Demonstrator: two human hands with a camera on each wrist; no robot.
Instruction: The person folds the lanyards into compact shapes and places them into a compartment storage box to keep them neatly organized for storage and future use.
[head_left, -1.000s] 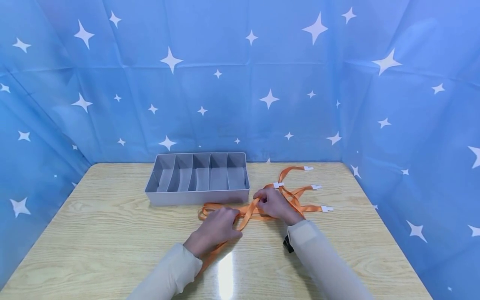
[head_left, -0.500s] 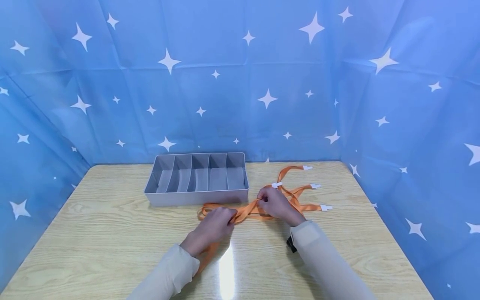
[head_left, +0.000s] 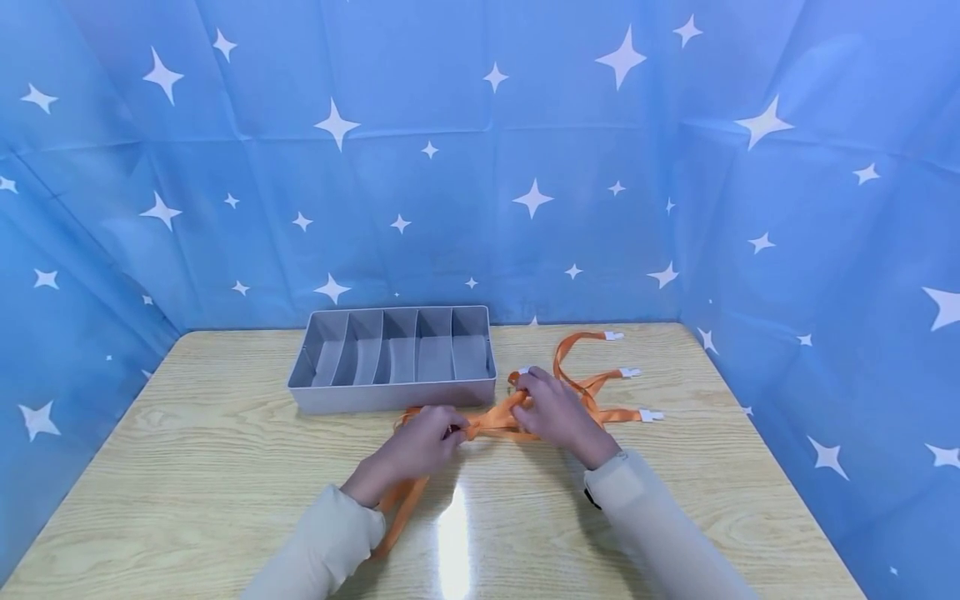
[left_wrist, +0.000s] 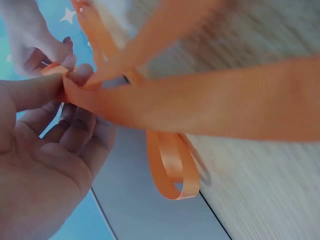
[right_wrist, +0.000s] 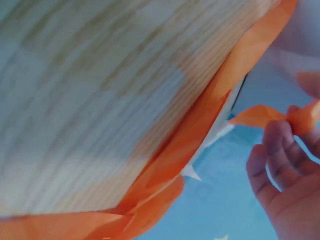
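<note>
Two hands (head_left: pixel 422 442) (head_left: pixel 557 412) pinch orange straps (head_left: pixel 495 418); four clips (head_left: pixel 631 372); one five-compartment tray (head_left: pixel 393 397).

Screened-off work area, as I view it remotely: a wood-grain surface (head_left: pixel 187 467) enclosed at back and sides by blue star-printed cloth (head_left: pixel 420 83); the kind of building I cannot tell.

The straps (left_wrist: pixel 225 102) are ribbed cloth, the tabletop (head_left: pixel 187 467) glossy wood-grain

Two hands: one left hand (head_left: pixel 423 437), one right hand (head_left: pixel 558 412). White clips (head_left: pixel 630 372): four, three toward tabletop (head_left: pixel 187 442) right edge, one partly hidden. One gray organizer tray (head_left: pixel 393 397), five compartments (head_left: pixel 363 358). Orange lanyards (head_left: pixel 495 417) overlap, count unclear.
</note>
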